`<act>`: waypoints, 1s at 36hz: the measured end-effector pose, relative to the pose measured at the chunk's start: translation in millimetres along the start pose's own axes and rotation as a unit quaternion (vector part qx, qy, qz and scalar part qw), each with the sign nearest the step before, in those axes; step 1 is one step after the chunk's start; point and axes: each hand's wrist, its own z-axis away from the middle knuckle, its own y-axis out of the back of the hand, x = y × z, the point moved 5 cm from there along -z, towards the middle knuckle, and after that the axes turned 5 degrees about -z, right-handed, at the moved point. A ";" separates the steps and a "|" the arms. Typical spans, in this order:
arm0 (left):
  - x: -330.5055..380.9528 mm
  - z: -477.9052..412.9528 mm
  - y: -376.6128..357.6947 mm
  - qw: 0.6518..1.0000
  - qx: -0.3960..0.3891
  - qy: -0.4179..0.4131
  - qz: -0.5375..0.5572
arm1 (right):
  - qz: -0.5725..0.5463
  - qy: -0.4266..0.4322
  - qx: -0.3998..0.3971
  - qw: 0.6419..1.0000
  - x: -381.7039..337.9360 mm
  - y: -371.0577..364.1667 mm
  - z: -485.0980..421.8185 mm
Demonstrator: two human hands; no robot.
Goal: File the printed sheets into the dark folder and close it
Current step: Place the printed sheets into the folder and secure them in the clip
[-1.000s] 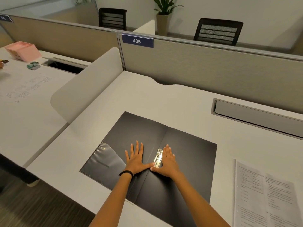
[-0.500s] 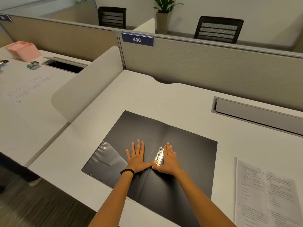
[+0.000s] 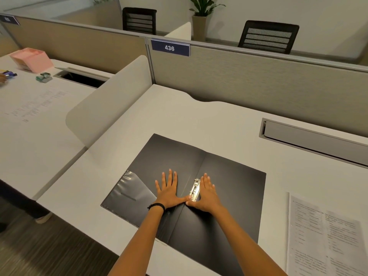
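The dark folder (image 3: 235, 176) lies spread open on the white desk, spine running toward me. A clear plastic pocket (image 3: 131, 193) shows on its left flap. A metal clip (image 3: 194, 189) sits beside the spine on the right flap. My left hand (image 3: 169, 191) presses flat on the left flap, fingers straight, thumb reaching toward the clip. My right hand (image 3: 206, 194) lies flat on the right flap just right of the clip, thumb touching its near end. The printed sheets (image 3: 326, 240) lie on the desk to the right, apart from the folder.
A grey cable tray (image 3: 310, 139) is set into the desk at the back right. A rounded white divider (image 3: 107, 108) separates this desk from the left one, which holds a pink box (image 3: 31, 59) and small items. Beige partitions with the 436 label (image 3: 169, 48) stand behind.
Both hands stay pressed flat beside the clip. Only the view has shifted slightly.
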 end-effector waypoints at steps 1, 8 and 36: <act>-0.4 -0.1 0.8 1.000 -0.005 -0.003 -0.002 | 0.000 0.001 0.001 1.000 0.0 0.1 0.0; -3.7 -0.1 1.2 1.000 -0.018 -0.006 -0.007 | -0.001 0.008 0.002 1.000 -0.1 0.1 0.4; -2.8 -4.1 3.7 0.995 -0.047 0.002 0.085 | -0.117 0.037 -0.047 0.991 12.2 5.0 -0.8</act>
